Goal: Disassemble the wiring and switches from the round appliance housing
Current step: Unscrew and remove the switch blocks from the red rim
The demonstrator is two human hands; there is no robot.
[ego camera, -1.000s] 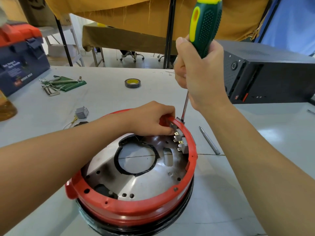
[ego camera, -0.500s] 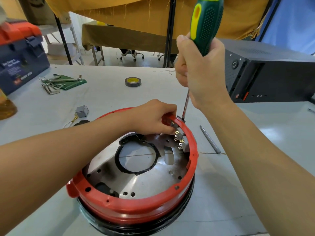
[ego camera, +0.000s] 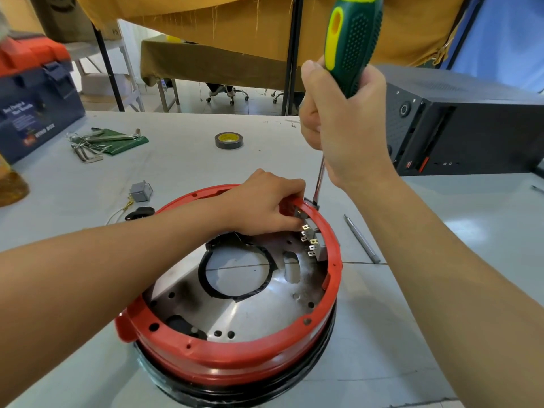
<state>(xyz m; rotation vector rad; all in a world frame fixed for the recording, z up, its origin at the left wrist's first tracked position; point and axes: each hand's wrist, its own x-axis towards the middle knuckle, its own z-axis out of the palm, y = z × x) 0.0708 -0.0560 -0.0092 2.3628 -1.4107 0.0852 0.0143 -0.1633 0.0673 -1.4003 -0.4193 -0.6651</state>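
Now: right hand point(ego camera: 344, 125) wraps screwdriver point(ego camera: 350, 42), shaft near-vertical, tip below fingers at housing point(ego camera: 235, 366) far rim. Left hand point(ego camera: 265, 201) nearer, fingers curled, apparently pinching switch point(ego camera: 316, 245) just right of fingertips.

Left hand point(ego camera: 262, 203) is covering the housing point(ego camera: 235, 363) rim at approx. 1 o'clock; its fingertips and whatever they are touching by the switch terminals point(ego camera: 310, 244) are not showing. Screwdriver point(ego camera: 350, 42) handle top is running off the upper edge; the shaft is passing behind the right hand point(ego camera: 344, 125), and the tip is lying behind the rim, so its seat is not readable. Both forearms are exiting the frame at 8 and 4 o'clock. Toolbox point(ego camera: 35, 110) at 10 o'clock is being cropped by the left edge, label text too small to read. Black computer case point(ego camera: 471, 128) at 2 o'clock is being cut by the right edge.
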